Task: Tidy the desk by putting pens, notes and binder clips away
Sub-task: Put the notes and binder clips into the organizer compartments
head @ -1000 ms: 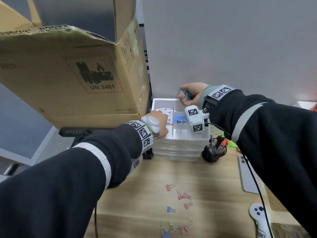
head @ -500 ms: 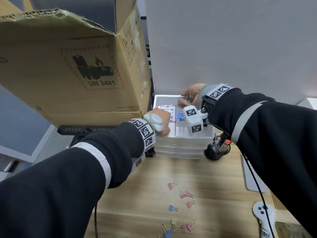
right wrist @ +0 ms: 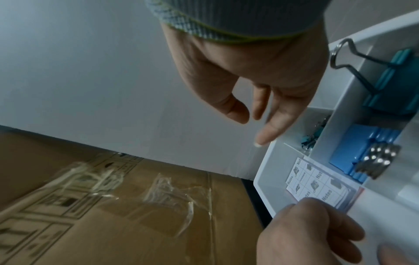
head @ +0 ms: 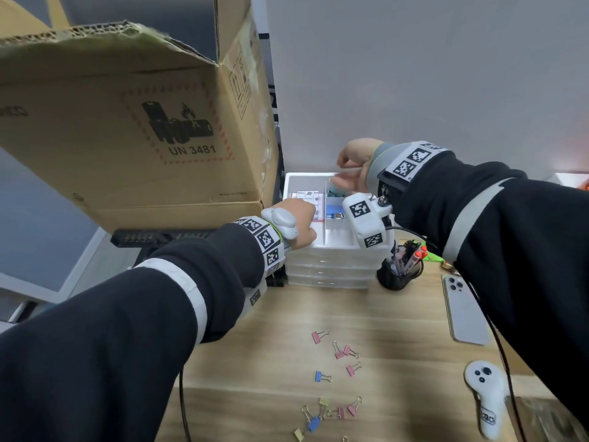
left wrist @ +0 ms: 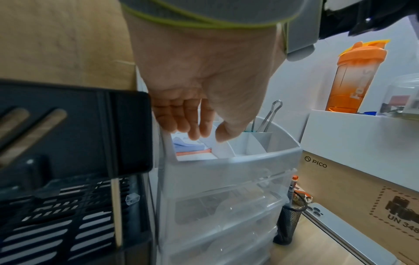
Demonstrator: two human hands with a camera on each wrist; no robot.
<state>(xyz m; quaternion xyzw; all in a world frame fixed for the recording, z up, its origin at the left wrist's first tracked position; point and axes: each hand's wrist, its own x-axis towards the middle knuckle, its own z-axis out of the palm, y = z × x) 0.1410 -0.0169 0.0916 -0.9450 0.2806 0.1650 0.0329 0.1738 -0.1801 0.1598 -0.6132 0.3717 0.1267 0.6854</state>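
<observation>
Right wrist view: organizer tray holds notes, binder clips.

Under the right fingers sits the organizer tray; notes lie in it by the left fingers (binder clips lie nearer, on the tabletop).

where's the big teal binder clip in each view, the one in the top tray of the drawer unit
Head: teal binder clip lies in the tray's back right compartment, partly hidden under the right hand.
Left wrist: only its wire handles and a sliver of teal show, above the tray's far rim, right of the thumb.
Right wrist: upper right, teal body and wire loop behind the divider.
Shared landmark: the notes pad in the left compartment.
</observation>
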